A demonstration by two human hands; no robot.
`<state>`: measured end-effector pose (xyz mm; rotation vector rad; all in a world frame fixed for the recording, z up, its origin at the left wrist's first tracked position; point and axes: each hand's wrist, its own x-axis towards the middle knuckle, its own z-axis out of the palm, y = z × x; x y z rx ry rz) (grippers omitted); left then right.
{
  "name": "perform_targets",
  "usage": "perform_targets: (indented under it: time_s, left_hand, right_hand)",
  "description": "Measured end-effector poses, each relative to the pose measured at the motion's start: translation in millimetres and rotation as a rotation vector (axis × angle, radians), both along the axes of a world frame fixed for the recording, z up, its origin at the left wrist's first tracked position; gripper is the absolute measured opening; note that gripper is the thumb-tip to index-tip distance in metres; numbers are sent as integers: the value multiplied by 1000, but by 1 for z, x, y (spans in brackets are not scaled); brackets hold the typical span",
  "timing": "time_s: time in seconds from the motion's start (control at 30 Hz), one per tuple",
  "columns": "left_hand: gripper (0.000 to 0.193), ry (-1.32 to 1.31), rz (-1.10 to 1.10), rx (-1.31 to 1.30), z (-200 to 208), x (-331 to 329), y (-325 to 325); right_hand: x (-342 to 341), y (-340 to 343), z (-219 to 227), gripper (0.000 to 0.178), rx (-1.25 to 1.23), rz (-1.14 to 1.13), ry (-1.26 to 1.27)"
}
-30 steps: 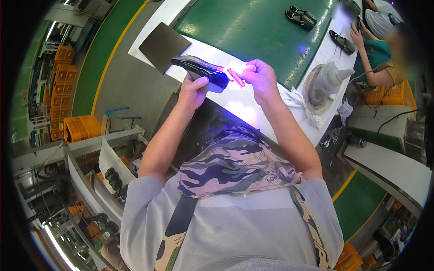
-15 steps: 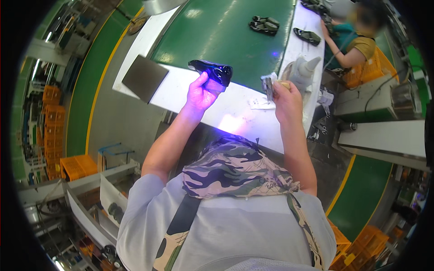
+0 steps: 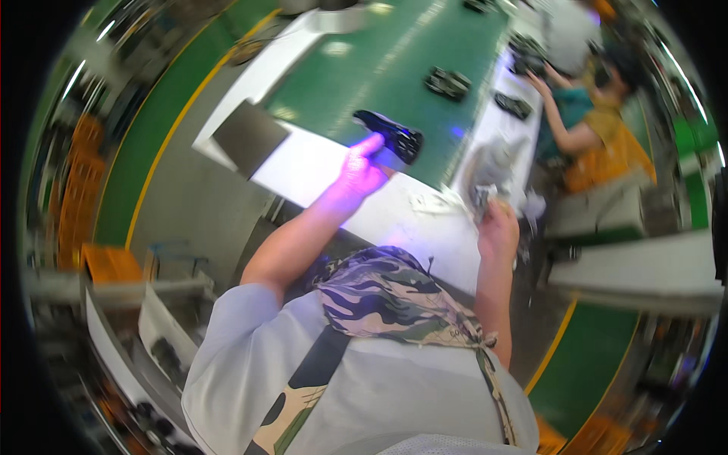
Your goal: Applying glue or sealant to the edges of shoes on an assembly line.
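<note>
My left hand (image 3: 362,167) grips a dark shoe (image 3: 400,138) over the edge of the green belt, its thumb on the near side. Violet light falls on the hand and the shoe. My right hand (image 3: 498,226) is closed round a small flat tool (image 3: 485,196), blurred now; half a second ago it showed a pale handle and a wide grey head, like a brush. Just beyond this hand stands a whitish bottle (image 3: 502,158), smeared by motion. A stained white sheet (image 3: 432,202) lies on the white table edge (image 3: 303,163) between my hands.
Dark shoes (image 3: 447,83) ride on the green belt (image 3: 356,83). Another shoe (image 3: 513,105) lies on the white right-hand ledge. Beyond it a co-worker (image 3: 595,125) handles shoes. A brown board (image 3: 249,138) rests at the left corner. Orange crates (image 3: 112,263) stand at far left.
My left hand has carried the shoe to the right, turning it. My right hand with the tool has moved lower and slightly right, close to the bottle. The whole view has shifted and blurred.
</note>
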<state>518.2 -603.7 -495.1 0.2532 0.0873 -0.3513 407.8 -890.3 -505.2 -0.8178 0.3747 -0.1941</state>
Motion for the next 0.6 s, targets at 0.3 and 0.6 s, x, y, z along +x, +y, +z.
perform_targets:
  time_s: [0.3,0.6]
  left_hand:
    - [43,-156,419,436,51,-105,177]
    - [46,-144,895,204,89,-234,254]
  right_hand:
    - [66,114,-33,10,51,599,-12]
    - [101,256,-21,13,-47,990,-215]
